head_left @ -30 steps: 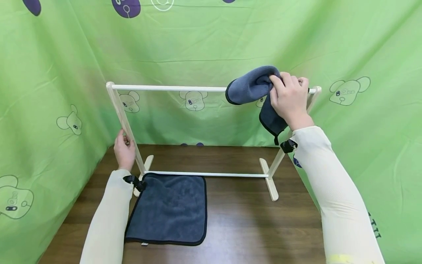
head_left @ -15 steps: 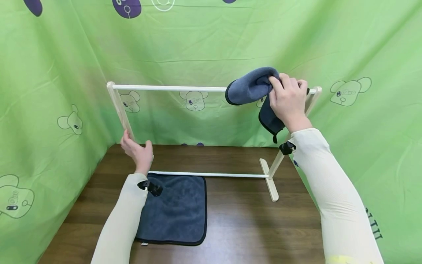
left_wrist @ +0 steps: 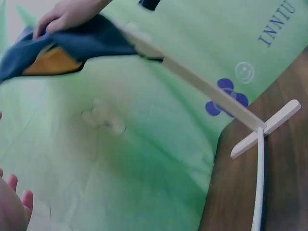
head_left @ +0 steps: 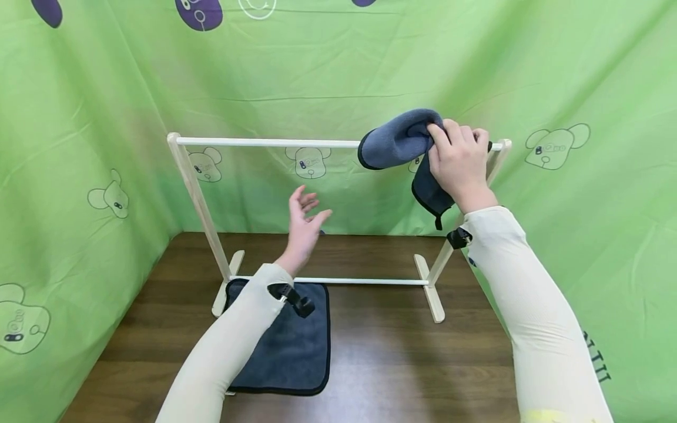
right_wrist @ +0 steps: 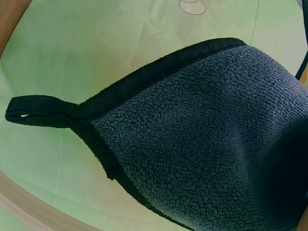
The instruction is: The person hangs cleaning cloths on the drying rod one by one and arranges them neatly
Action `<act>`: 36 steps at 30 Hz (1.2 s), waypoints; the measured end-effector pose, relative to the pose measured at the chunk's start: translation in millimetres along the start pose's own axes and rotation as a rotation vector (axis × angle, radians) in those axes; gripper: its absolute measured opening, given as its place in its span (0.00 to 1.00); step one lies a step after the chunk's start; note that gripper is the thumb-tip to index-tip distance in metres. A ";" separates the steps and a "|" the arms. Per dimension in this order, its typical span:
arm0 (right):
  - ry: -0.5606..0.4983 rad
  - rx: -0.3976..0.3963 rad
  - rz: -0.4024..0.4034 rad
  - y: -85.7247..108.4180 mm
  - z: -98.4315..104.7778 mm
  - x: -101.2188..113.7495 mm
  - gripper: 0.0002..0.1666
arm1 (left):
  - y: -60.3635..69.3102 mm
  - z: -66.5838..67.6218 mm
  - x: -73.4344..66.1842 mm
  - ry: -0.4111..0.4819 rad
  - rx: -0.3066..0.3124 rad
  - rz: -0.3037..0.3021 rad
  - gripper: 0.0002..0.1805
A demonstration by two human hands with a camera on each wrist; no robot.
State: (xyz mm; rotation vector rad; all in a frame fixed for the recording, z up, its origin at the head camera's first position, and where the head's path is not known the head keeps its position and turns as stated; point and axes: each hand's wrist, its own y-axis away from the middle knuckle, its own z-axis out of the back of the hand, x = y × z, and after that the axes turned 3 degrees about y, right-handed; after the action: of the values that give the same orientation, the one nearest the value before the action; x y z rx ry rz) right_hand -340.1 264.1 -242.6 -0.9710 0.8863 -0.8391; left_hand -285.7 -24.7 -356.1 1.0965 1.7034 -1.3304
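Observation:
My right hand (head_left: 460,161) grips a bunched blue-grey cloth (head_left: 394,144) at the right end of the rack's white top bar (head_left: 264,142). One part of the cloth sticks out to the left, and a corner with a black loop hangs below the hand. The right wrist view is mostly filled by that dark corner (right_wrist: 178,134). My left hand (head_left: 304,226) is in the air in front of the rack, holding nothing, fingers loosely bent and apart. In the left wrist view, an orange patch (left_wrist: 53,61) shows on the cloth's underside.
A second dark cloth (head_left: 296,352) lies flat on the wooden surface (head_left: 391,352) at the rack's lower left, partly under my left forearm. The rack's lower bar (head_left: 365,281) runs behind it. A green printed curtain (head_left: 328,64) surrounds the back and sides.
My left hand has left the rack's left post and moved right, towards the middle. My right hand keeps its grip on the cloth with hardly any movement.

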 end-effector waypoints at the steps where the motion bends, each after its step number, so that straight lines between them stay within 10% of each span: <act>1: 0.001 0.000 0.002 0.2 -0.3 0.2 0.17 | -1.0 -7.1 -1.9 0.004 0.037 -0.010 0.45; 9: -0.008 -0.004 0.003 -0.9 -2.7 2.7 0.14 | -18.9 -48.2 -11.6 -0.043 0.215 -0.076 0.49; 17: -0.043 0.007 -0.058 -0.8 -3.3 4.2 0.17 | -33.1 -80.0 -23.6 -0.074 0.262 0.022 0.39; 23: -0.041 0.012 -0.083 -0.4 -3.4 3.3 0.20 | -33.3 -102.2 -33.4 0.004 0.208 0.118 0.29; 36: -0.162 0.061 -0.198 -2.1 6.5 1.4 0.22 | -36.3 -119.9 -41.4 0.228 0.132 -0.004 0.21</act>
State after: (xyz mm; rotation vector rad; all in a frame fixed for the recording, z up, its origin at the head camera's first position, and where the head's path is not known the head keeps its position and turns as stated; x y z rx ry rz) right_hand -334.0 264.3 -239.1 -1.0695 0.6289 -0.9353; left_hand -306.0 79.9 -278.3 1.3651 1.8003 -1.3800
